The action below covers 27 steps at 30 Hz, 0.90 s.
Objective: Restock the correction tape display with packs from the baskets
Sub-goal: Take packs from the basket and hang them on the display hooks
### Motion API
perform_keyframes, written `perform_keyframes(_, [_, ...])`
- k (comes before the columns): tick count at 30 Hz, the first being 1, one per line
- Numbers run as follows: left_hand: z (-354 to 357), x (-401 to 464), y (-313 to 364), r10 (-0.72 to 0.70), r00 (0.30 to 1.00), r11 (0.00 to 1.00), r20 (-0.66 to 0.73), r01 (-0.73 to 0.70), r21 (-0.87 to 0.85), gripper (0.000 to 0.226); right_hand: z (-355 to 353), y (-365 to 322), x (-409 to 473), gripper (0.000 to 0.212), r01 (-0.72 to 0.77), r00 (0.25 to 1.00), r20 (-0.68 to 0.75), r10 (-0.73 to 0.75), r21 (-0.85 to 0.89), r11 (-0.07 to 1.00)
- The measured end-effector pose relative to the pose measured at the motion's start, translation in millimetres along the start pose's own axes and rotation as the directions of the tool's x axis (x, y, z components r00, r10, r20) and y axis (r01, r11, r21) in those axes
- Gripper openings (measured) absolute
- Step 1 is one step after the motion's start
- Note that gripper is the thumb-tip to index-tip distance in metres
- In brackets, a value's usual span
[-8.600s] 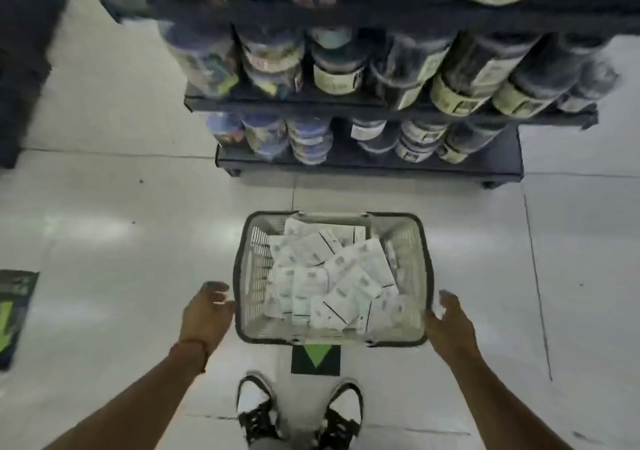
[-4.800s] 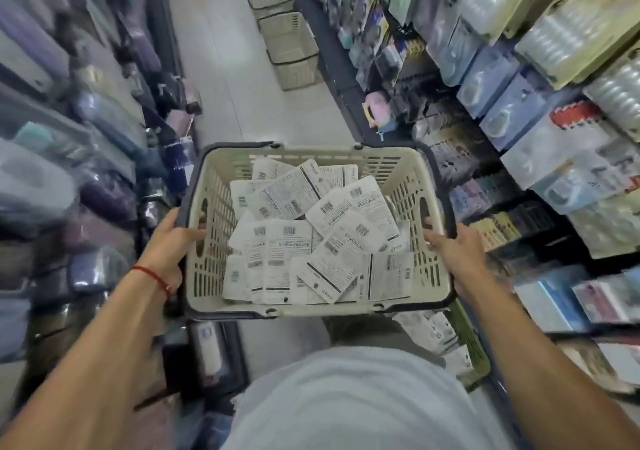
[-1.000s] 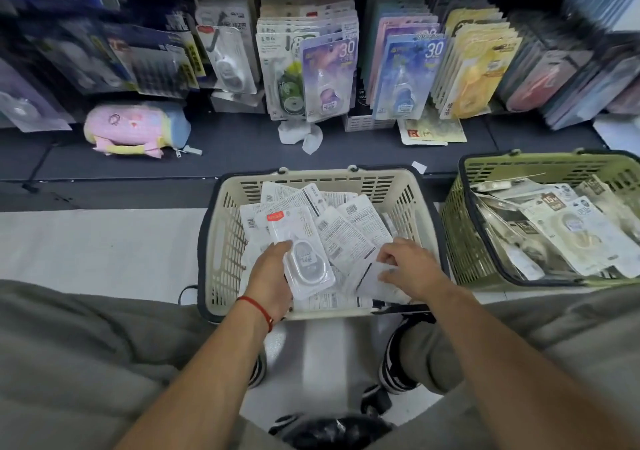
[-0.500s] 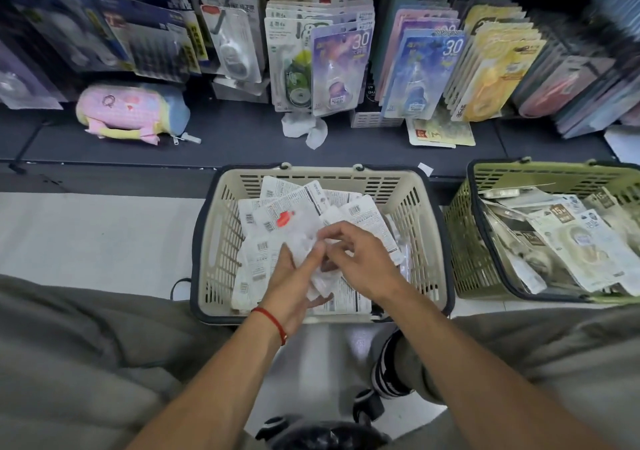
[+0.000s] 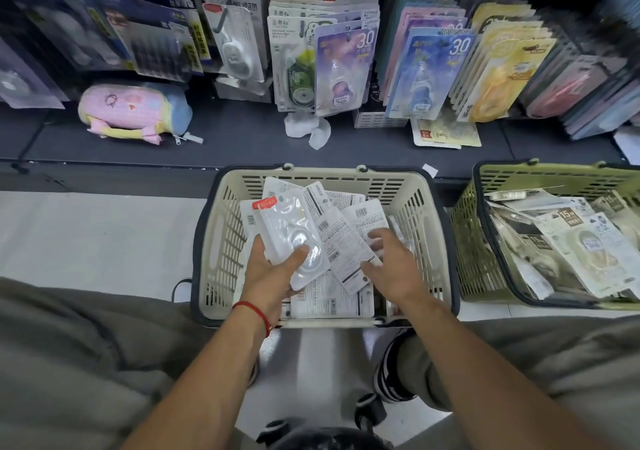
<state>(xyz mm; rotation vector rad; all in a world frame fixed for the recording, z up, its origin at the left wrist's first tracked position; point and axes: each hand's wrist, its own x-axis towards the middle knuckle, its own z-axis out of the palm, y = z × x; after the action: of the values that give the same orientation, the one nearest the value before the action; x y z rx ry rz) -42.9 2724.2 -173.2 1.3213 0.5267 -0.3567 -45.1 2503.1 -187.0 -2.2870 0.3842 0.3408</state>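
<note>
A beige basket stands on the floor in front of me, holding several white correction tape packs, most lying back side up. My left hand grips a small stack of clear-fronted packs with a red tab at the top, held over the basket's left half. My right hand reaches into the pile beside it, fingers curled over a barcode-side pack. The correction tape display hangs in rows along the low dark shelf behind the basket.
A green basket with other packs stands to the right. On the dark shelf lie a pink and blue pouch, crumpled white paper and a loose card. My knees flank the basket; pale floor lies to the left.
My hands have parted: the left now holds the clear-fronted packs up and leftward, and the right has moved to the right half of the pile.
</note>
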Motion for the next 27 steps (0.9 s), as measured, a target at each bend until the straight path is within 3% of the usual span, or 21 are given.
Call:
perform_keyframes(3, [-2, 2, 1, 0.041, 0.999, 0.999, -0.027, -0.040, 0.028, 0.045, -13, -13, -5, 0.066, 0.132, 0.979, 0.144, -0.146, 0.102, 0.986])
perform_keyframes(6, [-4, 5, 1, 0.074, 0.997, 0.997, -0.038, -0.073, 0.035, 0.045, -26, -30, -8, 0.048, 0.192, 0.956, 0.188, -0.226, 0.182, 0.964])
perform_keyframes(8, [-5, 6, 1, 0.084, 0.996, 0.996, -0.038, -0.083, 0.033, 0.046, -31, -34, -6, 0.032, 0.143, 0.950, 0.234, -0.206, 0.258, 0.955])
perform_keyframes(10, [-7, 8, 2, 0.088, 0.995, 0.996, -0.036, -0.087, 0.027, 0.048, -37, -39, -9, 0.039, 0.071, 0.932, 0.312, -0.185, 0.342, 0.937])
perform_keyframes(12, [-9, 9, 3, 0.099, 0.995, 0.995, -0.031, -0.098, 0.033, 0.051, -41, -43, -10, 0.036, 0.084, 0.952, 0.246, -0.184, 0.368, 0.926])
perform_keyframes(14, [-11, 10, 4, 0.122, 0.992, 0.990, -0.014, -0.121, 0.073, 0.050, -46, -46, -7, 0.018, 0.159, 0.983, 0.039, -0.179, 0.299, 0.941])
perform_keyframes(16, [-10, 9, 4, 0.121, 0.992, 0.986, 0.043, -0.125, 0.110, 0.050, -47, -45, -3, 0.009, 0.189, 0.982, -0.069, -0.176, 0.288, 0.939])
perform_keyframes(19, [-8, 5, 0, 0.036, 0.985, 0.991, 0.167, -0.057, 0.124, 0.052, -43, -45, -1, 0.015, 0.094, 0.995, -0.017, -0.097, 0.453, 0.887])
perform_keyframes(22, [-3, 0, -4, -0.114, 0.949, 0.989, 0.294, 0.082, 0.120, 0.052, -26, -44, 0, 0.034, 0.030, 0.999, 0.009, -0.039, 0.495, 0.868])
perform_keyframes(25, [0, 0, -10, -0.171, 0.927, 0.981, 0.333, 0.131, 0.140, 0.070, -7, -45, 4, 0.030, -0.009, 1.000, -0.017, 0.020, 0.493, 0.870])
perform_keyframes(27, [-2, 3, -12, -0.142, 0.947, 0.986, 0.287, 0.108, 0.130, 0.076, -7, -43, 8, 0.015, 0.001, 0.997, -0.064, 0.036, 0.503, 0.864])
